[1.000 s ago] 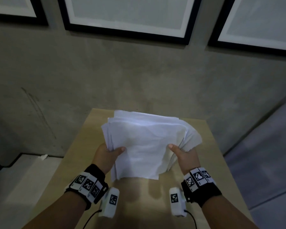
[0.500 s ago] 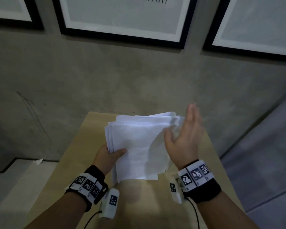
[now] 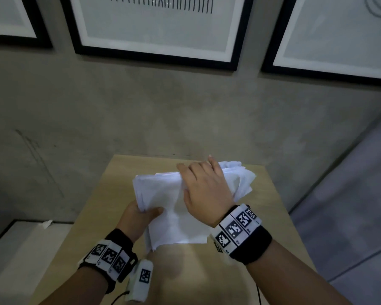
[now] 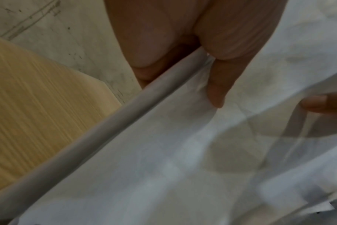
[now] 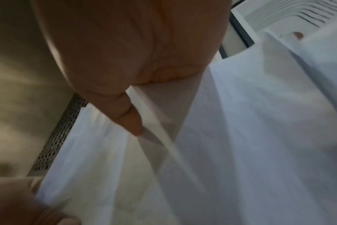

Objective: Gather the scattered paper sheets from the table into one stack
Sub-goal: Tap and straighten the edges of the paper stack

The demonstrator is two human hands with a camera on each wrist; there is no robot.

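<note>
A stack of white paper sheets [image 3: 163, 194] is held just above the light wooden table [image 3: 185, 278], its edges uneven. My left hand [image 3: 141, 214] grips the stack's near left edge, thumb on top; the thumb [image 4: 215, 85] presses the sheets [image 4: 164, 167] in the left wrist view. My right hand [image 3: 205, 186] lies over the stack's far part, fingers bent over the far edge. In the right wrist view its thumb [image 5: 125, 112] presses the paper [image 5: 260, 121] and one fingertip [image 5: 297, 35] shows past the edge.
Three black-framed pictures [image 3: 156, 29] hang on the concrete wall behind the table. A pale floor with a small white scrap [image 3: 45, 223] lies to the left. A grey surface [image 3: 350, 216] runs along the table's right side.
My right hand let go of the stack's near right edge, rose, and came down over the far edge. The fanned sheets drew closer together. The left hand kept its hold.
</note>
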